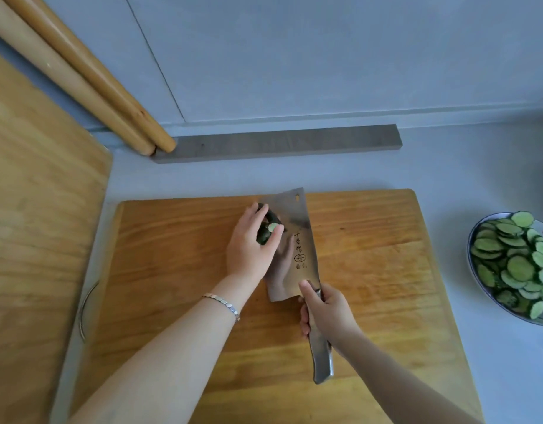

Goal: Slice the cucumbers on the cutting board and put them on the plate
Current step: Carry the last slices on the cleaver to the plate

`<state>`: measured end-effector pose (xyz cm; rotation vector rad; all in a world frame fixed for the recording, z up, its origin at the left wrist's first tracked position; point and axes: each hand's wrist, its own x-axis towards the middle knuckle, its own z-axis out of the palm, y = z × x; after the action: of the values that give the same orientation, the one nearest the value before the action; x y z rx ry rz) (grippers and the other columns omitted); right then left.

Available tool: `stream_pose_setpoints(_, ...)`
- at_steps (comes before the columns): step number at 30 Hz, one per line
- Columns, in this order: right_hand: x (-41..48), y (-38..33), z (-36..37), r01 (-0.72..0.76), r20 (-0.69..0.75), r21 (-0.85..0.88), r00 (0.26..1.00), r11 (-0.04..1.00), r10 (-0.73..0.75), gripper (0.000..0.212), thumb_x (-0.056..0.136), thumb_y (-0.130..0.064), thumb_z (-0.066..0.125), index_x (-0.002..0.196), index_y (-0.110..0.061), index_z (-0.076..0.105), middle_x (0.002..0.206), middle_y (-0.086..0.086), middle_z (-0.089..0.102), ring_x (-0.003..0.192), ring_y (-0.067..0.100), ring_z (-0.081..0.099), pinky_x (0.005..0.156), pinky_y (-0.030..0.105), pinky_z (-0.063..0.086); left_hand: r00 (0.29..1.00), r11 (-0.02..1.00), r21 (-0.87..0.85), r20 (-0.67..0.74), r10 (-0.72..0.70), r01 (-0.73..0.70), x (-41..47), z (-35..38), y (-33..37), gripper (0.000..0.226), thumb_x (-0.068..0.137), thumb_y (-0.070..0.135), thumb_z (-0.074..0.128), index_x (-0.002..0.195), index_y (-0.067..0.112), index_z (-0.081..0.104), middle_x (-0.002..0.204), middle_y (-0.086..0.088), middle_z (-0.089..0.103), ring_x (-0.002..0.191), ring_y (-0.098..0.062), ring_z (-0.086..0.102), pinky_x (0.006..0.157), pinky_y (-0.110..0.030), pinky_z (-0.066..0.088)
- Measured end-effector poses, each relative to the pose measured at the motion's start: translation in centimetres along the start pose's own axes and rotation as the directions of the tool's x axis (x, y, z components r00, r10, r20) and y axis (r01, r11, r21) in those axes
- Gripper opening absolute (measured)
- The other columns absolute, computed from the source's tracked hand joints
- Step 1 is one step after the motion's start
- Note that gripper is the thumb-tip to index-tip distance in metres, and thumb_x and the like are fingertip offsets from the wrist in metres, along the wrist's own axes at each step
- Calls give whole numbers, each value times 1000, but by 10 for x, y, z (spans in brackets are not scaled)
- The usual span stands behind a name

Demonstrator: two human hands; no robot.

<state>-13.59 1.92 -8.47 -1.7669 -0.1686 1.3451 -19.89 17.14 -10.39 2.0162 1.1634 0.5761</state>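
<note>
On the wooden cutting board (pixel 371 270), my left hand (pixel 251 246) grips a short dark-green cucumber piece (pixel 266 231), pale cut faces showing between my fingers. My right hand (pixel 325 310) is closed around the metal handle of a broad steel cleaver (pixel 297 240). Its blade stands against the right side of the cucumber piece and reflects my left hand. At the right edge, a blue-rimmed plate (pixel 473 237) holds a heap of cucumber slices (pixel 515 261).
A second, larger wooden board (pixel 34 240) lies at the left. Two wooden rolling pins (pixel 89 78) lean against the wall at the back left. A grey bar (pixel 279 142) lies along the wall behind the board. The counter (pixel 447 166) is pale grey.
</note>
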Motion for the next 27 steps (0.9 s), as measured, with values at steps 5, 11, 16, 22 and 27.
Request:
stream_pose_setpoints(5, -3, 4, 17, 4, 36, 0, 999, 1000, -4, 31, 96, -28, 52, 76, -4, 49, 44, 3, 48, 35, 20, 44, 41, 29, 44, 995, 989, 113, -19, 101, -98, 0, 6, -8, 40, 78, 36, 69, 115, 21, 63, 137, -8, 43, 123, -26, 44, 90, -34, 44)
stream_pose_setpoints(11, -17, 5, 10, 27, 13, 45, 1000, 999, -28, 31, 96, -26, 52, 74, -6, 46, 45, 5, 45, 35, 22, 41, 40, 29, 43, 985, 984, 83, -48, 163, -159, -9, 14, 4, 42, 77, 48, 53, 98, 15, 69, 115, -12, 52, 105, -24, 54, 79, -29, 49)
stream_pose_setpoints(16, -43, 7, -15, 50, -62, 128, 997, 991, -43, 28, 97, -21, 50, 74, -6, 43, 45, 6, 44, 33, 20, 40, 38, 26, 40, 973, 973, -23, -16, 230, -230, -20, 35, 36, 40, 77, 44, 59, 98, 12, 70, 111, -6, 57, 117, -15, 45, 90, -21, 37)
stream_pose_setpoints(22, -93, 19, -68, 83, -266, 199, 964, 977, -27, 27, 97, -19, 49, 76, -4, 44, 42, 5, 42, 29, 19, 38, 37, 25, 39, 924, 929, -69, 100, 370, -365, -55, 72, 111, 29, 78, 31, 70, 102, 14, 69, 113, -3, 58, 117, -13, 44, 83, -23, 39)
stream_pose_setpoints(27, -157, 51, -133, 123, -434, 214, 901, 969, -19, 28, 97, -21, 48, 76, -4, 44, 43, 6, 43, 31, 21, 40, 39, 27, 41, 831, 847, -163, 173, 529, -506, -116, 125, 183, 28, 78, 27, 71, 102, 12, 69, 112, -4, 58, 121, -23, 47, 86, -27, 42)
